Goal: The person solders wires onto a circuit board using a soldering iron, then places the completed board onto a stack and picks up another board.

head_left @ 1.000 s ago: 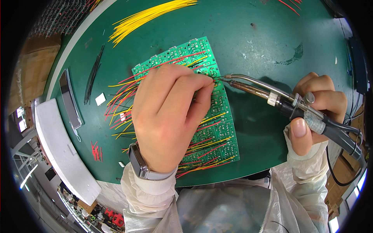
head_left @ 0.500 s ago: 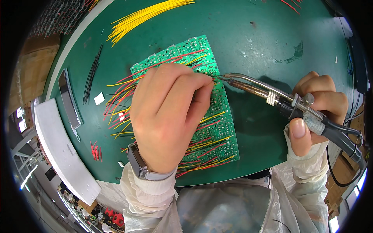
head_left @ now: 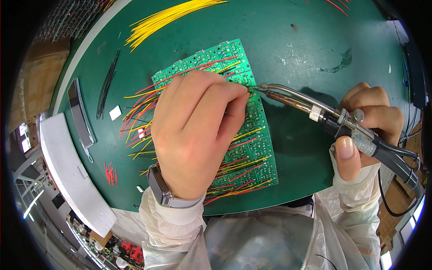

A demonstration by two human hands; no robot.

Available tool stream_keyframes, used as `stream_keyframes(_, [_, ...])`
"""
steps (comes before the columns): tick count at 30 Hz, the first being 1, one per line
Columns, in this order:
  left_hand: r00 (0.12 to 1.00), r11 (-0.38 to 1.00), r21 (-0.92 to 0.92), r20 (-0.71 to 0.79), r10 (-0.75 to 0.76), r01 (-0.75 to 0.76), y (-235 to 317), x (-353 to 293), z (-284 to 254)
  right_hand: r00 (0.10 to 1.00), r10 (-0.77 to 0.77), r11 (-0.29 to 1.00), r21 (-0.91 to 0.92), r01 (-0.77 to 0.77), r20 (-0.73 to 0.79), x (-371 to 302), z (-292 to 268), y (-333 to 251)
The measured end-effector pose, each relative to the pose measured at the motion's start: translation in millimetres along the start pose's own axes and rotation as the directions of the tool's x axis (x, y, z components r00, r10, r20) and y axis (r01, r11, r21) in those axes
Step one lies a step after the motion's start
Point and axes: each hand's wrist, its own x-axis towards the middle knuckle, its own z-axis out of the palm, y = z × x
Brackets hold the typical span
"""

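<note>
A green circuit board lies on the table, with red, yellow and black wires running across it and out past its left edge. My left hand rests over the board's middle, thumb and forefinger pinched near its right edge on what looks like a thin dark wire, mostly hidden by the fingers. My right hand is closed around a soldering iron with a curved metal feed tube along its top. The iron's tip and the tube's end meet the board's right edge, just beside my left fingertips.
On the green table lie yellow wires at the back, black wires and a phone at the left, and short red wires. A white foam block lines the left edge. The iron's black cable hangs at the right.
The board and my left hand have shifted very slightly, the board a little away from me. My right hand and the iron's body have hardly moved.
</note>
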Motion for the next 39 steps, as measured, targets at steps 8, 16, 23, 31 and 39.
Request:
stream_keyframes(8, [1.000,1.000,0.010,-0.005,0.009,-0.009,0,1,0,1.000,0.004,1.000,0.006,-0.004,0.000,0,0,-1])
stream_keyframes(16, [1.000,1.000,0.000,-0.017,0.019,-0.019,-1,0,1,0.999,0.008,1.000,0.016,-0.008,-0.036,-1,-2,0])
stream_keyframes(23, [1.000,1.000,-0.006,-0.018,0.010,-0.010,-1,-1,1,0.994,0.033,0.999,0.009,-0.033,-0.104,-3,0,1])
stream_keyframes(31, [0.999,0.999,-0.018,0.018,-0.035,0.035,2,-1,-2,0.985,0.026,0.999,-0.033,-0.032,-0.171,-9,-11,3])
stream_keyframes(39, [0.995,0.997,0.017,0.065,-0.070,0.069,12,10,-25,0.975,0.043,0.999,-0.009,-0.046,-0.219,-37,-33,-4])
